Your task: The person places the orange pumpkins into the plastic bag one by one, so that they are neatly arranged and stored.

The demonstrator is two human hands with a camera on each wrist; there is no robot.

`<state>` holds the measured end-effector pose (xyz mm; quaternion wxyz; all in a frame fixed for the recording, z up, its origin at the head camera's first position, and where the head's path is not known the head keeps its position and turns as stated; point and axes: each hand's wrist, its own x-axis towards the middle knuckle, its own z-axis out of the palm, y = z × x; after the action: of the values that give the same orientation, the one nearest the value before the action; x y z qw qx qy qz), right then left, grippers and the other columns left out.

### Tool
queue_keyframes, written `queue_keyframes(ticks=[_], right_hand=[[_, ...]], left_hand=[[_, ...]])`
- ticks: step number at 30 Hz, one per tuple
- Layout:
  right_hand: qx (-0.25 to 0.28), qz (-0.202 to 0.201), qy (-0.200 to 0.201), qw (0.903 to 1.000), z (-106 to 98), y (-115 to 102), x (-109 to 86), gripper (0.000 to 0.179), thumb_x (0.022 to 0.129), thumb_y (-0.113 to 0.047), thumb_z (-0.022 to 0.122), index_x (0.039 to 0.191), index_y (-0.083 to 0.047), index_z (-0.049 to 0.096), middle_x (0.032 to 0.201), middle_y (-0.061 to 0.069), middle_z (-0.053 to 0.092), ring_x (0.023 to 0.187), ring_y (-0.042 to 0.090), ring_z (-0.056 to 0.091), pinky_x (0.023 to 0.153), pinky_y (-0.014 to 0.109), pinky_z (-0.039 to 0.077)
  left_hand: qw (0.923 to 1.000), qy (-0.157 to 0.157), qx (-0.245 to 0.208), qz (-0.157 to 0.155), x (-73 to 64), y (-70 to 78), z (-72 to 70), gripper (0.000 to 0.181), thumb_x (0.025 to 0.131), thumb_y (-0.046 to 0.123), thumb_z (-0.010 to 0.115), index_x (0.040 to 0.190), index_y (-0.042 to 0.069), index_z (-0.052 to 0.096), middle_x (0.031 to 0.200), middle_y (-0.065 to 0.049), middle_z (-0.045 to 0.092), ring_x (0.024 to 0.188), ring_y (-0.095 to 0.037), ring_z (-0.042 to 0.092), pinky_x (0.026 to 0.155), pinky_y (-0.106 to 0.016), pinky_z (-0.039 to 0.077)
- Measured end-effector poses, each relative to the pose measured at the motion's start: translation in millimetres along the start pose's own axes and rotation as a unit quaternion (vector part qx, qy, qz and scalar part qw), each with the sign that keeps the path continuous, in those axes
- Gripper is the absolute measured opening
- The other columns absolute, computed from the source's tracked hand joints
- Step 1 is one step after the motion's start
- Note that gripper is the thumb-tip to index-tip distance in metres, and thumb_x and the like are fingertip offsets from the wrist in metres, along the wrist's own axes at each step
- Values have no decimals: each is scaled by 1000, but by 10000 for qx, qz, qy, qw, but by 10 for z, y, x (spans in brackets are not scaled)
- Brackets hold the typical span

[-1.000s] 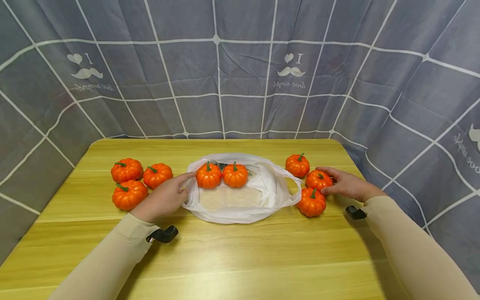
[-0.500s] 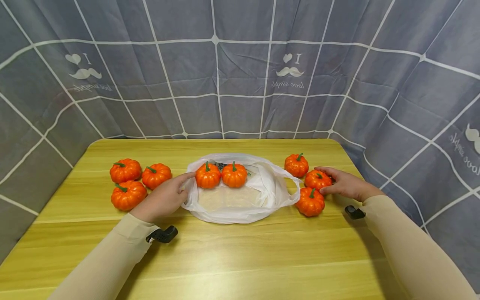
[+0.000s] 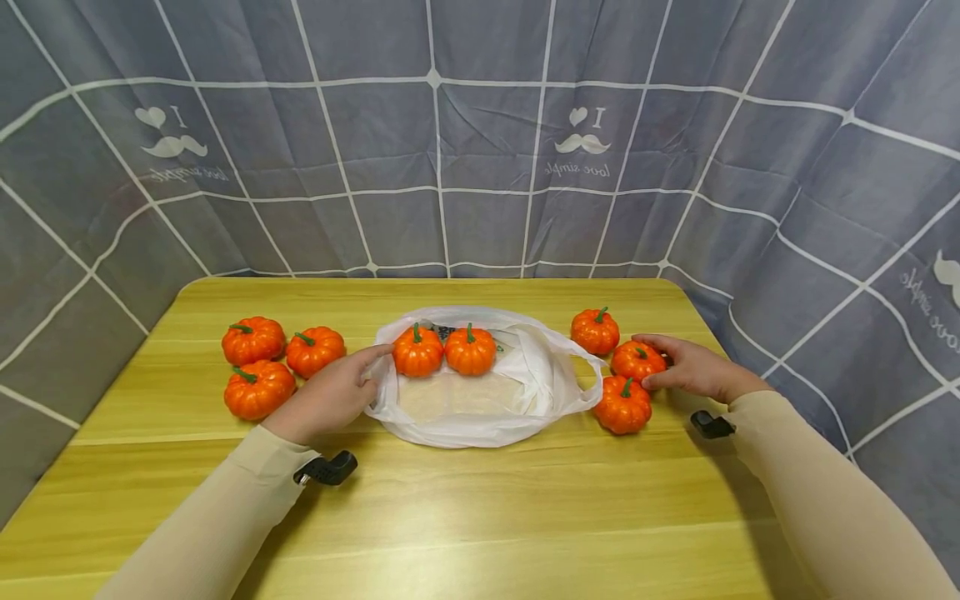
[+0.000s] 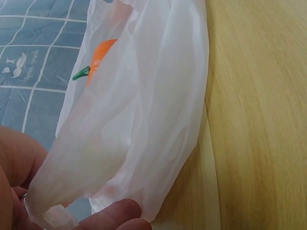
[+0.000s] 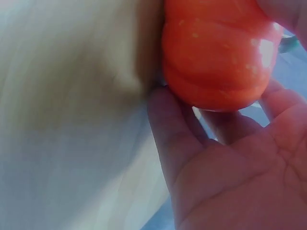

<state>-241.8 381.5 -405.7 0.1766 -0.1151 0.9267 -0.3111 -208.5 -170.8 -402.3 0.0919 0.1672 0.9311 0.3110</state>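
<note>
**Pumpkin in your right hand, bag edge in your left**

Pumpkin (image 3: 637,360) on the right side of the surface (image 3: 480,517) sits inside your right hand (image 3: 693,369): your fingers (image 5: 165,129) are curled round its far side and the thumb closes in from the near side, so it is gripped while it rests on the wood. The right wrist view is filled by its orange skin against your palm. Just in front of it, touching or nearly so, lies a second pumpkin (image 3: 622,405), and a third (image 3: 595,331) stands a little behind, near the bag's handle.

Over on the left, your left hand (image 3: 330,398) has its fingers (image 4: 117,215) pinched on the rim of the white plastic bag (image 3: 480,417); the left wrist view shows the thin film pressed between thumb and fingertip. The bag lies spread open in the middle of the surface, and two pumpkins (image 3: 444,350) sit side by side, stems up, in its back part.

Further out, just left of your left hand, a cluster of three pumpkins (image 3: 273,358) rests close together on the wood. Both your arms are in beige sleeves (image 3: 217,525). Behind and around the surface hangs a grey curtain (image 3: 480,167) with white grid lines.
</note>
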Motion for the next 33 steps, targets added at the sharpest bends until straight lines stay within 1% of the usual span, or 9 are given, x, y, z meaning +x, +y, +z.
queue_keyframes(ticks=[2,7,10,14,16,20,24,28,33], right_hand=[[-17,25,36,10000,-23,-13,-8,88,91,-28,83,161,-3,37,149,28,54,131,41,55,112,57,45],[-228,-40,317,9992,-165,-147,-69,86,91,-29,82,161,-6,39,143,24,60,126,36,59,105,42,48],[-260,-163,565,9979,-279,-334,-118,84,93,-27,81,162,-7,37,141,24,62,125,36,60,99,29,49],[-11,-479,767,9959,-363,-650,-139,84,94,-21,81,163,-7,35,139,23,62,116,24,63,88,14,51],[166,-733,796,9940,-352,-853,-137,83,94,-16,80,163,-6,35,139,21,61,113,19,61,87,13,53],[271,-1230,707,9895,-224,-1279,-100,81,92,-8,81,161,-6,38,138,20,61,115,23,61,91,17,54],[121,-1497,493,9874,20,-1583,-1,81,90,-10,83,160,-7,42,141,18,59,121,31,60,100,35,55],[-242,-1622,216,9862,301,-1757,126,81,89,-18,84,159,-8,44,149,18,53,127,33,57,107,50,53],[-771,-1418,-132,9868,544,-1827,293,83,90,-28,83,161,-12,43,155,18,48,133,35,54,112,52,50]], left_hand=[[10000,-8,-19,6,-1,0,0,60,101,8,49,161,7,42,145,-16,58,61,-18,39,60,-32,41],[10000,-42,-75,-35,-2,-10,0,62,101,8,49,162,9,40,131,-17,62,55,-16,38,54,-29,39],[10000,-47,-70,-35,0,-19,-2,62,101,8,49,162,10,40,123,-16,63,54,-15,37,53,-29,39],[9999,-63,-82,-58,-2,-19,-7,63,101,8,50,163,11,39,113,-15,63,52,-15,37,52,-29,39],[9999,-80,-76,-81,-3,-12,-9,64,101,8,50,163,12,39,110,-15,62,52,-15,36,51,-28,39],[9999,-92,-49,-79,5,-3,-10,63,100,8,50,163,10,39,126,-18,62,53,-15,35,51,-29,38],[9998,-124,-55,-124,9,-2,-8,63,101,8,50,163,11,39,137,-19,58,52,-15,35,51,-29,38],[9998,-148,-73,-146,7,2,-1,64,101,8,50,163,11,39,138,-20,58,52,-15,35,51,-28,37],[9998,-136,-27,-104,2,11,12,63,101,7,51,163,9,39,138,-21,58,52,-14,37,50,-27,38]])
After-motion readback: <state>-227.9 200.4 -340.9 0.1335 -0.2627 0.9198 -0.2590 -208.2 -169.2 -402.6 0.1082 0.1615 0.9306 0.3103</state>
